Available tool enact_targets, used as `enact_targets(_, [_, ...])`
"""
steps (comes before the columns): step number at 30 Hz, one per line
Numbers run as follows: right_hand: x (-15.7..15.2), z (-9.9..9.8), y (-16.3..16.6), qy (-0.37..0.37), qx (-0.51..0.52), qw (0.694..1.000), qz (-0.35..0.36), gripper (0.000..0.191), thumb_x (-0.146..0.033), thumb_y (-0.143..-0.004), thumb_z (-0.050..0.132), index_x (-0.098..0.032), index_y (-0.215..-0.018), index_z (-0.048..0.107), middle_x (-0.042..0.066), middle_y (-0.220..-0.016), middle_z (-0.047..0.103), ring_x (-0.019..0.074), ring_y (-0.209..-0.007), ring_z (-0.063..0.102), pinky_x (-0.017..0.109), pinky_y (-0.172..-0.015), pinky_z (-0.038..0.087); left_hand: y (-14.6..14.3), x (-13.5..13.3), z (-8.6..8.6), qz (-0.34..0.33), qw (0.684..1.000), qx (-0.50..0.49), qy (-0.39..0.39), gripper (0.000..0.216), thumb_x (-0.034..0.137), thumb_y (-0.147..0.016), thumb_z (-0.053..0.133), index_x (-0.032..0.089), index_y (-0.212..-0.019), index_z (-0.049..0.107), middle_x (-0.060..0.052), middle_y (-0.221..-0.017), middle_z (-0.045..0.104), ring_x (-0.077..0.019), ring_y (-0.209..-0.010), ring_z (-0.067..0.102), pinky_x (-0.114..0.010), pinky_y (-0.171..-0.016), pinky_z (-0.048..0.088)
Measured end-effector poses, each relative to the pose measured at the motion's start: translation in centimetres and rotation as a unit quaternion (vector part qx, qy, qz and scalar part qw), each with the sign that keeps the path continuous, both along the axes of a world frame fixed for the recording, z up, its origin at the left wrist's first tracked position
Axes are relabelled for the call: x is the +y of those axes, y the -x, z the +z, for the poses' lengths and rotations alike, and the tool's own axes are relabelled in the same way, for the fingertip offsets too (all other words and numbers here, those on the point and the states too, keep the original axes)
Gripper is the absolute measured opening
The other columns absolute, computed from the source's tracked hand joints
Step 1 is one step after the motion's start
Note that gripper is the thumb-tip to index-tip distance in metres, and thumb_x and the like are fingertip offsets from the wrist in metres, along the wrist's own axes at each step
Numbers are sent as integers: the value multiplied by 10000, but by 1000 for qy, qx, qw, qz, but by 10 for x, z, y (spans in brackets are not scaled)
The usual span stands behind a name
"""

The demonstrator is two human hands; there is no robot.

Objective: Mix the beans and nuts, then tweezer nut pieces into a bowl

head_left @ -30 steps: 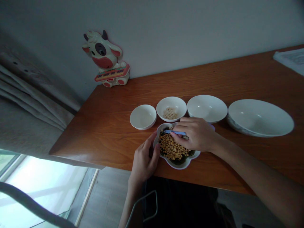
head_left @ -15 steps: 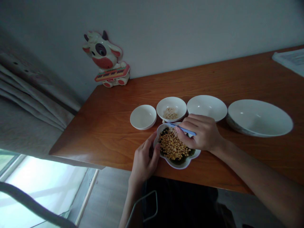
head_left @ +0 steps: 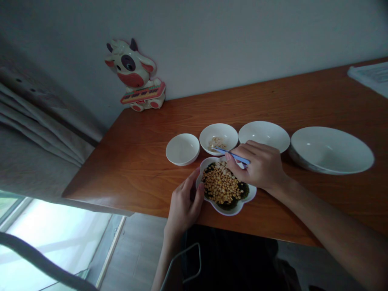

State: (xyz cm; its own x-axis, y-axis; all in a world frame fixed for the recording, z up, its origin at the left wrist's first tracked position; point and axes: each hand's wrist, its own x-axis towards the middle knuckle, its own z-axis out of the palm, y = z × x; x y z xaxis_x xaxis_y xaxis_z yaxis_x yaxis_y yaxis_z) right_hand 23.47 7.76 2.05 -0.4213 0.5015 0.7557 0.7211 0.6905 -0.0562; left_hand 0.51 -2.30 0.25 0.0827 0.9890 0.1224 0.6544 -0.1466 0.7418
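Note:
My left hand (head_left: 185, 202) grips the left rim of a white flower-shaped bowl (head_left: 252, 195), its thumb near the inner edge. Yellow split beans or kernels (head_left: 222, 186) lie in this bowl over small dark green ones, with a few pale flat seeds near the far side. Pinched in my right hand (head_left: 261, 165) are blue tweezers (head_left: 228, 152). Their tips reach over the near part of a small white bowl (head_left: 233, 135), by its pale flat seeds (head_left: 216, 142). Whether the tips hold a seed is too small to tell.
Left of the seed bowl stands a smaller white bowl (head_left: 182, 150). To the right are a medium white bowl (head_left: 262, 131) and a large one (head_left: 333, 149). A cow toy with a keyboard (head_left: 142, 81) sits against the wall at the wooden table's (head_left: 136, 161) back left corner.
My right hand has shifted slightly up and away, and the tweezers' tips have moved from the flower-shaped bowl to the seeds in the small bowl. My left hand stays in place.

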Motion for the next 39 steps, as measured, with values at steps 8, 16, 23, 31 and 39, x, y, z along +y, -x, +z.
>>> enact_targets(8, [1, -1, 1, 28, 13, 1000, -1, 250, -263, -914, 585, -221, -668, 595, 19, -610, 629, 169, -607, 547, 336, -587, 357, 0, 0, 0, 0, 1000, 0, 2, 431, 353, -1064, 483, 192, -1462, 518, -122, -1326, 710, -245, -1135, 718, -370, -988, 564])
enact_targets(16, [-2, 2, 1, 38, 34, 998, 22, 294, -259, -900, 589, -234, -617, 511, -6, -562, 570, 146, -564, 490, 320, -555, 368, 0, 1, 0, -2, 1000, 3, -1, 420, 343, -1062, 487, 199, -1455, 519, -112, -1337, 705, -240, -1159, 708, -350, -978, 562])
enact_targets(23, [-3, 2, 0, 37, 33, 998, 36, 299, -242, -887, 594, -237, -607, 488, -5, -555, 560, 147, -552, 481, 329, -545, 368, 1, 1, 0, -2, 1000, 6, -3, 424, 346, -1061, 488, 200, -1458, 517, -110, -1318, 715, -241, -1135, 718, -358, -978, 565])
enact_targets(31, [-3, 3, 0, 26, 53, 998, 21, 325, -238, -883, 594, -237, -588, 457, -14, -533, 524, 137, -538, 450, 323, -545, 339, 1, 0, -1, -1, 1000, 7, 1, 436, 347, -1063, 485, 187, -1467, 513, -115, -1299, 723, -243, -1145, 712, -360, -991, 554])
enact_targets(39, [2, 2, -2, 8, 36, 999, 23, 324, -259, -897, 611, -227, -601, 484, -22, -544, 535, 130, -548, 481, 305, -548, 356, 1, 0, -3, -4, 1000, 3, -7, 424, 340, -1062, 490, 204, -1463, 514, -99, -1371, 688, -230, -1195, 690, -329, -996, 541])
